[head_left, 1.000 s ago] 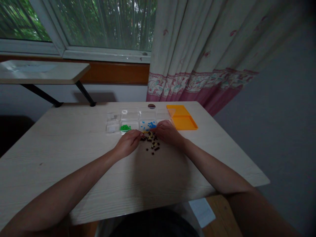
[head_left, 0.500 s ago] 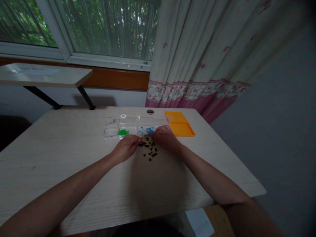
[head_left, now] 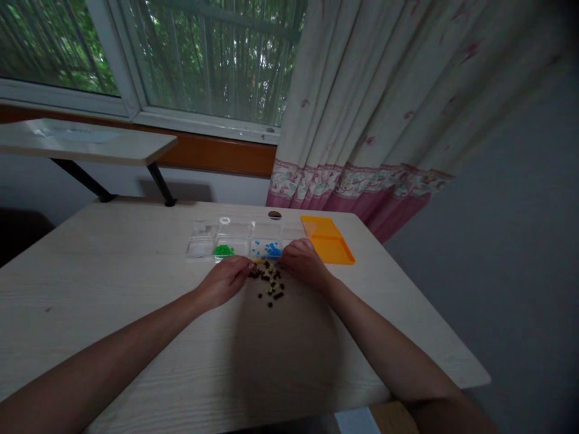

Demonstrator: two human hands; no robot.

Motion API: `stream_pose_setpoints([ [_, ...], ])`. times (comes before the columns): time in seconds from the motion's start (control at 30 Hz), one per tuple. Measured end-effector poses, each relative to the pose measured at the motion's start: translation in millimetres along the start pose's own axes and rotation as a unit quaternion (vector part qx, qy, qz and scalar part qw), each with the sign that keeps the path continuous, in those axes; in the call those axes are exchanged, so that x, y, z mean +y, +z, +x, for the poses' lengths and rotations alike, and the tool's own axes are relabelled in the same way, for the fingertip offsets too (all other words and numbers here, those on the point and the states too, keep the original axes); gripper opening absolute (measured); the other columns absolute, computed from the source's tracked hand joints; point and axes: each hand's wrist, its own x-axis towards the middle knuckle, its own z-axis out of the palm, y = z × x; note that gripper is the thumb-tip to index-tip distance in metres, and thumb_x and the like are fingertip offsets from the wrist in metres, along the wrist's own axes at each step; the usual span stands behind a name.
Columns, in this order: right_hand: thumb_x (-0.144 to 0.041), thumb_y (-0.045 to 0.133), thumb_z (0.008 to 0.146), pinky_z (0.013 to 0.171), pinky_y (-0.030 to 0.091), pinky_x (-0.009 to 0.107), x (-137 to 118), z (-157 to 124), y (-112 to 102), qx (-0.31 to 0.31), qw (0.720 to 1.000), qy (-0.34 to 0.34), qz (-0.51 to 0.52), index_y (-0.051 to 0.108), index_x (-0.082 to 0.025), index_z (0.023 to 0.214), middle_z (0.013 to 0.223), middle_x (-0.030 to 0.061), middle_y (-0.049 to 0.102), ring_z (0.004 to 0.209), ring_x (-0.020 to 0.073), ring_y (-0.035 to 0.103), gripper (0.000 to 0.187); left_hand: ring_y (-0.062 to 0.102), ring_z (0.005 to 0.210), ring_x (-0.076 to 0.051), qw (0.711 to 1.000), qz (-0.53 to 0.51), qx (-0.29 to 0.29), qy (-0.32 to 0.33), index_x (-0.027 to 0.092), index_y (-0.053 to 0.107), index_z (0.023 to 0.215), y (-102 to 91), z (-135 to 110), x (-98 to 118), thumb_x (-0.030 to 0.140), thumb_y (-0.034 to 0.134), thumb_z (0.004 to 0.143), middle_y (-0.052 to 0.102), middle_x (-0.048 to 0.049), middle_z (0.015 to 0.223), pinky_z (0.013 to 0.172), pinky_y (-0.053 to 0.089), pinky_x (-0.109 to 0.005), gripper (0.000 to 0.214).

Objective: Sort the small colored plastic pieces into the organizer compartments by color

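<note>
A loose pile of small dark brown and pale yellow pieces (head_left: 269,278) lies on the table between my hands. My left hand (head_left: 226,278) is at the pile's left edge, thumb and finger pinched together; whatever they hold is too small to make out. On the other side my right hand (head_left: 304,262) has its fingers curled in by the blue pieces, and its fingertips are partly hidden. Just beyond is a clear plastic compartment box (head_left: 201,247). Small green pieces (head_left: 223,250) sit in one compartment and small blue pieces (head_left: 272,249) in another.
An orange tray (head_left: 332,249) lies right of the clear box. At the back left a raised shelf (head_left: 136,150) stands on black legs. A round dark hole (head_left: 274,215) is in the tabletop near its back edge. A curtain (head_left: 344,120) hangs behind the table.
The view has tilted slightly, so everything on the table sits a little lower. My right hand has drawn back from over the blue pieces towards the pile; my left stays by the pile.
</note>
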Motion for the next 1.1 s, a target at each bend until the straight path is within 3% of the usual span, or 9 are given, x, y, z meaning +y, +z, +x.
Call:
stream_pose_setpoints([
  [0.23, -0.025, 0.061, 0.088, 0.084, 0.027, 0.035, -1, 0, 1, 0.014, 1.000, -0.005, 0.019, 0.072, -0.025, 0.083, 0.081, 0.0030, 0.063, 0.088, 0.0187, 0.045, 0.012, 0.061, 0.093, -0.018, 1.000, -0.003, -0.007, -0.009, 0.019, 0.062, 0.098, 0.5, 0, 0, 0.033, 0.031, 0.101, 0.067, -0.0064, 0.095, 0.086, 0.047, -0.032, 0.033],
  [0.37, -0.028, 0.062, 0.089, 0.087, 0.028, 0.035, 0, -3, 6, 0.055, 0.996, 0.001, 0.067, 0.073, -0.025, 0.086, 0.083, 0.0019, 0.065, 0.091, 0.0183, 0.048, 0.012, 0.060, 0.093, -0.018, 1.000, -0.012, -0.008, -0.006, 0.019, 0.062, 0.099, 0.5, 0, 0, 0.032, 0.031, 0.101, 0.066, -0.0062, 0.095, 0.087, 0.046, -0.032, 0.033],
  [0.6, -0.033, 0.062, 0.089, 0.084, 0.030, 0.035, 2, -3, 21, 0.189, 0.963, 0.157, 0.107, 0.074, -0.026, 0.087, 0.084, 0.0017, 0.068, 0.089, 0.0187, 0.052, 0.014, 0.060, 0.093, -0.018, 1.000, -0.011, -0.001, -0.005, 0.020, 0.061, 0.098, 0.0, 1, 0, 0.032, 0.031, 0.101, 0.066, -0.0056, 0.095, 0.087, 0.046, -0.031, 0.033],
  [0.87, -0.033, 0.057, 0.092, 0.085, 0.030, 0.037, 0, 2, 28, 0.147, 0.967, 0.185, 0.097, 0.074, -0.026, 0.093, 0.089, 0.0035, 0.067, 0.093, 0.0205, 0.051, 0.018, 0.057, 0.090, -0.019, 0.999, 0.015, 0.035, -0.021, 0.018, 0.062, 0.095, 1.2, 2, 0, 0.033, 0.033, 0.100, 0.064, -0.0066, 0.090, 0.085, 0.046, -0.034, 0.033],
  [1.1, -0.033, 0.054, 0.093, 0.085, 0.030, 0.036, 0, 0, 27, 0.168, 0.961, 0.187, 0.115, 0.073, -0.025, 0.095, 0.090, 0.0039, 0.067, 0.093, 0.0208, 0.051, 0.020, 0.054, 0.087, -0.020, 0.996, 0.055, 0.063, -0.037, 0.017, 0.064, 0.095, 0.8, 2, -3, 0.031, 0.037, 0.099, 0.061, -0.0065, 0.087, 0.082, 0.044, -0.035, 0.030],
])
